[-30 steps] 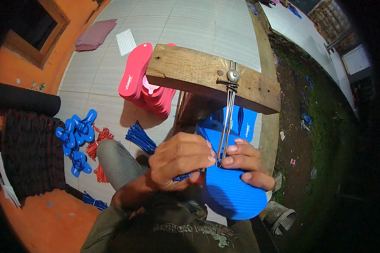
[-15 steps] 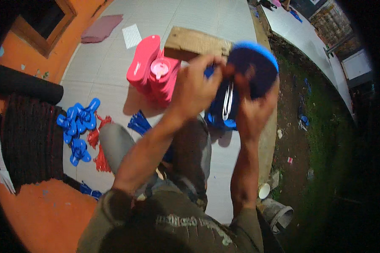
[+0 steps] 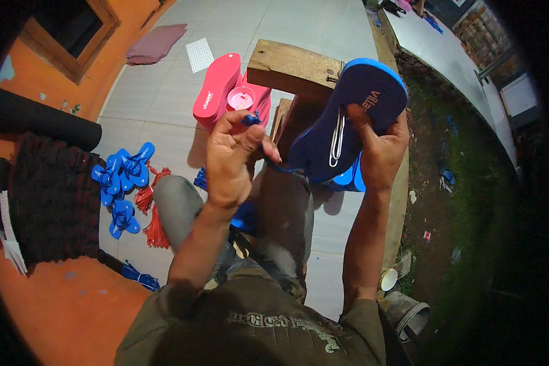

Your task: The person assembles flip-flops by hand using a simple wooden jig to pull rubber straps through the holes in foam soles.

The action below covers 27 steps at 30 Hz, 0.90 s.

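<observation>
Looks steeply down from head ht, as L cam of side-by-side fisheye pair. Faces fwd past olive-green printed shirt [image 3: 256, 311], close over bare left hand [image 3: 230, 158] & bare right hand [image 3: 381, 152]; takes in pale-grey tiled floor [image 3: 274, 24] farther off. Curves strongly twd sides, blacks out at corners; upright, not mirrored.

Pink soles [image 3: 215, 85], red straps [image 3: 157, 229] and blue sandals [image 3: 124, 221] on a tiled porch [image 3: 287, 36] show a small sandal workshop.

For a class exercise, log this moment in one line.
left hand: holds blue strap | right hand: grips blue sole | nearby: wooden beam
</observation>
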Each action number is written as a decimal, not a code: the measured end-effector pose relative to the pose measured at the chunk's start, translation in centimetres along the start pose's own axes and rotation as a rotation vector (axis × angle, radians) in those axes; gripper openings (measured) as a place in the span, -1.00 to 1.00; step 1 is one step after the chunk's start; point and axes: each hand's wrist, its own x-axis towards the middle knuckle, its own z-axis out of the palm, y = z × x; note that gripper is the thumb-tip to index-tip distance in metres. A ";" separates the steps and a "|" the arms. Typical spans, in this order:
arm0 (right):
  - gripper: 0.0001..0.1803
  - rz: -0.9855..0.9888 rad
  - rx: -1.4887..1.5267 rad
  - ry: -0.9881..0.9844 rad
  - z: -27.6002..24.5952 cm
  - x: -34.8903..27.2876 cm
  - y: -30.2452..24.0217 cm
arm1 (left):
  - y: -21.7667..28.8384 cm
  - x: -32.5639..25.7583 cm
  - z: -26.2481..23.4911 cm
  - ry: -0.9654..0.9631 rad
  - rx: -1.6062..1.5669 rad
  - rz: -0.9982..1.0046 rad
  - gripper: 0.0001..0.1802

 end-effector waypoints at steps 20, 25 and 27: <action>-0.65 0.092 -0.026 -0.132 -0.9 1.1 -0.2 | -2.0 4.4 1.5 -0.805 0.440 -0.176 -0.48; -0.63 0.112 -0.082 -0.157 -1.9 0.3 -0.2 | -0.9 4.5 2.1 -0.668 0.591 -0.112 -0.56; -0.65 0.141 -0.048 -0.101 -1.9 -2.0 -0.9 | -0.9 4.6 1.6 -0.219 0.839 0.266 -0.64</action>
